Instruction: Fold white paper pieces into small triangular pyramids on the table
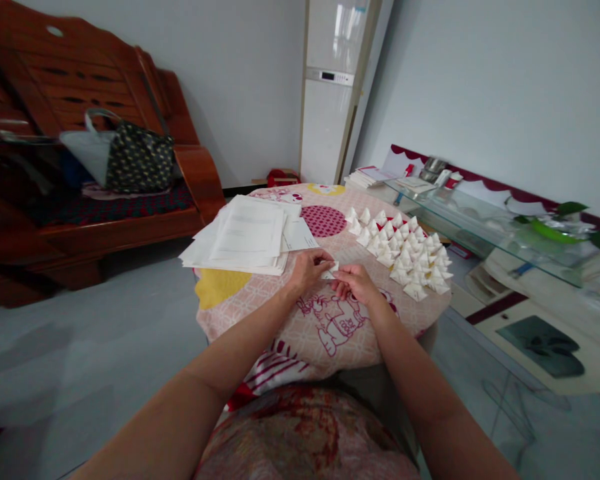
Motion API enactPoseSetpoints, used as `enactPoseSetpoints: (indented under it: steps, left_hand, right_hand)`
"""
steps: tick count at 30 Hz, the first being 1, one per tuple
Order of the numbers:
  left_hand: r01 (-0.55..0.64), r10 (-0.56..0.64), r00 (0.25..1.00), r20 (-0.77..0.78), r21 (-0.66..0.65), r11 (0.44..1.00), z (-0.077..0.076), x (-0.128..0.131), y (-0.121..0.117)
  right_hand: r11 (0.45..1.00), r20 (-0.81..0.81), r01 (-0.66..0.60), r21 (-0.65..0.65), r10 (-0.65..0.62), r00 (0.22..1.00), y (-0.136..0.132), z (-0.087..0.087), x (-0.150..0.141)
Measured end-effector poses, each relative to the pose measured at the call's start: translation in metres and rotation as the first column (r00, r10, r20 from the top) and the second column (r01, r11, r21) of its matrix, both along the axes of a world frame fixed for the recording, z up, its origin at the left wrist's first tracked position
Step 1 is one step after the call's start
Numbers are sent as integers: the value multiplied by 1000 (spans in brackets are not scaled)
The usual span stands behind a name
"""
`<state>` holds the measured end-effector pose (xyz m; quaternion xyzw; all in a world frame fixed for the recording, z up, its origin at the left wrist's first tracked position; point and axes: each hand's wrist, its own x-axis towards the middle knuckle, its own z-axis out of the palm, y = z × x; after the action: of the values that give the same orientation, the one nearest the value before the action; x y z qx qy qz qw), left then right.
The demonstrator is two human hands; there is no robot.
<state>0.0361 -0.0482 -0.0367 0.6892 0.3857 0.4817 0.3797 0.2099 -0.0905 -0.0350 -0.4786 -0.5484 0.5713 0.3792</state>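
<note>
Between my two hands is a small piece of folded white paper [331,269], just above the cloth-covered round table [260,300]. My left hand [310,268] pinches it from the left, fingers bent over it. From the right, my right hand [355,283] grips its near edge, with the other fingers curled in. Beyond my left hand lies a stack of white paper sheets [250,230], some with faint print. To the right of my right hand stand several rows of small pointed folded-paper shapes [403,250].
A glass-topped cabinet [500,237] runs along the right wall, holding papers, a metal container and a plant in a green dish [555,231]. A wooden bench [105,213] with bags stands at the left. A tall white air conditioner [327,113] fills the far corner.
</note>
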Motion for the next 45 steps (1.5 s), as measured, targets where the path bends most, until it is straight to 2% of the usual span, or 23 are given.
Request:
enactPoseSetpoints:
  steps: [4, 8, 11, 18, 21, 28, 33, 41, 45]
  left_hand:
    - [76, -70, 996, 55, -125, 989, 1, -3, 1]
    - [165, -156, 986, 56, -281, 945, 0, -5, -1]
    - [173, -159, 985, 71, -332, 927, -1, -4, -2]
    - [96, -77, 994, 82, -267, 959, -3, -4, 1]
    - [88, -78, 996, 51, -232, 969, -5, -5, 1]
    - [182, -156, 981, 113, -280, 943, -4, -4, -2]
    - [153, -137, 986, 90, -206, 967, -1, -4, 0]
    - [210, -175, 974, 143, -290, 934, 2, -3, -4]
    - [211, -185, 975, 125, -253, 944, 2, -2, -4]
  right_hand:
    - [999, 39, 2, 43, -4, 999, -1, -2, 0]
    - [992, 20, 64, 111, -67, 998, 0, -6, 1]
    - [989, 14, 67, 134, -70, 997, 0, -7, 1]
    - [997, 72, 11, 80, -17, 997, 1, -4, 0]
    - [996, 102, 3, 88, -12, 995, 0, -2, 0]
    - [984, 85, -10, 178, -6, 996, -4, 1, 5]
    - [990, 86, -4, 144, -9, 996, -8, 10, 0]
    - [988, 115, -24, 150, 7, 993, -11, 15, -2]
    - [987, 151, -64, 144, 42, 988, -10, 13, -2]
